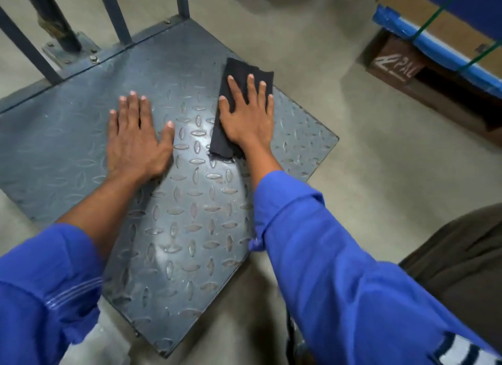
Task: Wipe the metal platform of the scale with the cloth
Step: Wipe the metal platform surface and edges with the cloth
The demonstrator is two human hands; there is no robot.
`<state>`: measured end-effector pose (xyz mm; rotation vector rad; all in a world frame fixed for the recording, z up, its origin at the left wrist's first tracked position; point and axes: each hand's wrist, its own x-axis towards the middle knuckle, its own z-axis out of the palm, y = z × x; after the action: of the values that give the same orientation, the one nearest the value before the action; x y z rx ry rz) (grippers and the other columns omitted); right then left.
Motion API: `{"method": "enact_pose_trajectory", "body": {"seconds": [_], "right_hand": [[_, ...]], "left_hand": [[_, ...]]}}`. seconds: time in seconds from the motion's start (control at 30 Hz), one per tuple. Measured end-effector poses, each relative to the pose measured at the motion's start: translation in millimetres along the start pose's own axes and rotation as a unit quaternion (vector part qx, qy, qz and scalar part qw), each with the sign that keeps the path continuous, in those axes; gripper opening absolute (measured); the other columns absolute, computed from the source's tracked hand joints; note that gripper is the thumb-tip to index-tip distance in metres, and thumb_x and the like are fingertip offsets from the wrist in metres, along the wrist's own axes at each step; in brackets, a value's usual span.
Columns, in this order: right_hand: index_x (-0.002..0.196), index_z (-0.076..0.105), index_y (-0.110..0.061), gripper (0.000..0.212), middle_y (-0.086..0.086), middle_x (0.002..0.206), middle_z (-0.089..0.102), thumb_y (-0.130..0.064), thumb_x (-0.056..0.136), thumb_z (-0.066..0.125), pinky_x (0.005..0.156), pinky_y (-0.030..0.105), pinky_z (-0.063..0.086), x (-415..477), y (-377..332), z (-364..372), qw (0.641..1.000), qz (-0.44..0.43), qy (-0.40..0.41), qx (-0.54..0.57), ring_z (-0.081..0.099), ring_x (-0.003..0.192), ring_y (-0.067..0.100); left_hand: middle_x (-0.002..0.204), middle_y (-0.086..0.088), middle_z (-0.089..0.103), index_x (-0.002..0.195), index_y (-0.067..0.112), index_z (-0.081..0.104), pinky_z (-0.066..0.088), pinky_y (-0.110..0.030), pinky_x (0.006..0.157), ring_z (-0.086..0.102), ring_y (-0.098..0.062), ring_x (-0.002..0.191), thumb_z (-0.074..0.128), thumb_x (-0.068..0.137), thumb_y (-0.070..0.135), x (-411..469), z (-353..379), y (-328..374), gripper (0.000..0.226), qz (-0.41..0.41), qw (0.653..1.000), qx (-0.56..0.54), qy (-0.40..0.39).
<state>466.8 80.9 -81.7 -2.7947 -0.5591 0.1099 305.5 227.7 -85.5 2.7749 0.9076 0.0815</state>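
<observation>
Toward the far right of the grey diamond-tread metal platform (187, 229), the right hand (248, 117) presses the black cloth (239, 74) flat with spread fingers to wipe; the left hand (137, 139), fingers apart and empty, braces just beside it.

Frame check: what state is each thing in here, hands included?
Black cloth: lying flat on the platform, pinned under the right hand.
Right hand: fingers straight, pressing on the cloth.
Left hand: flat on bare metal, holding nothing.
Metal platform: low on the floor, tread pattern showing, glare between the hands.
Cardboard box: bound with green straps.
</observation>
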Motion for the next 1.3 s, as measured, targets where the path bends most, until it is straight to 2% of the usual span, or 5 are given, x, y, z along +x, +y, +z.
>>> {"method": "enact_pose_trajectory", "body": {"seconds": [0.27, 0.53, 0.8, 1.07, 1.3], "right_hand": [[0.168, 0.010, -0.040, 0.066, 0.012, 0.177, -0.006, -0.059, 0.106, 0.021, 0.131, 0.052, -0.005, -52, 58, -3, 0.971, 0.227, 0.076, -0.002, -0.011, 0.163, 0.033], [0.167, 0.014, -0.042, 0.063, 0.007, 0.178, -0.002, -0.059, 0.107, 0.022, 0.131, 0.050, -0.005, -12, -49, 20, 1.000, -0.026, -0.001, 0.001, -0.009, 0.164, 0.031], [0.167, 0.009, -0.044, 0.064, 0.006, 0.177, -0.007, -0.062, 0.106, 0.019, 0.131, 0.051, -0.007, -61, 28, 5, 0.978, 0.198, 0.062, 0.001, -0.013, 0.163, 0.030], [0.166, 0.014, -0.046, 0.062, -0.001, 0.178, -0.001, -0.062, 0.107, 0.023, 0.132, 0.049, -0.006, 19, -56, 18, 0.996, -0.081, -0.040, -0.008, -0.009, 0.164, 0.027], [0.167, 0.011, -0.044, 0.064, 0.003, 0.178, -0.004, -0.062, 0.107, 0.020, 0.132, 0.050, -0.006, -38, 6, 13, 0.992, 0.120, 0.046, 0.002, -0.011, 0.163, 0.028]], "left_hand": [[0.180, -0.013, -0.011, 0.171, 0.007, -0.004, -0.008, -0.047, 0.135, -0.013, -0.025, 0.167, 0.011, 0.109, 0.064, -1, 5, 4, 0.085, 0.002, 1.000, 0.027, 0.004], [0.181, -0.012, -0.006, 0.171, 0.006, 0.001, -0.006, -0.052, 0.135, -0.010, -0.025, 0.168, 0.017, 0.108, 0.062, 4, 7, 5, 0.086, 0.026, 0.999, 0.026, 0.012], [0.180, -0.011, -0.012, 0.171, 0.009, -0.006, -0.008, -0.051, 0.135, -0.015, -0.025, 0.167, 0.011, 0.107, 0.066, 8, 8, 3, 0.087, 0.026, 0.999, 0.028, 0.010], [0.181, -0.009, -0.007, 0.172, 0.009, 0.001, -0.007, -0.049, 0.135, -0.011, -0.023, 0.167, 0.018, 0.112, 0.054, 19, 5, 2, 0.077, 0.008, 1.000, 0.002, 0.018], [0.181, -0.009, -0.009, 0.172, 0.011, -0.003, -0.008, -0.050, 0.135, -0.013, -0.024, 0.167, 0.015, 0.111, 0.056, 45, 2, -5, 0.078, -0.032, 0.999, 0.018, 0.016]]}}
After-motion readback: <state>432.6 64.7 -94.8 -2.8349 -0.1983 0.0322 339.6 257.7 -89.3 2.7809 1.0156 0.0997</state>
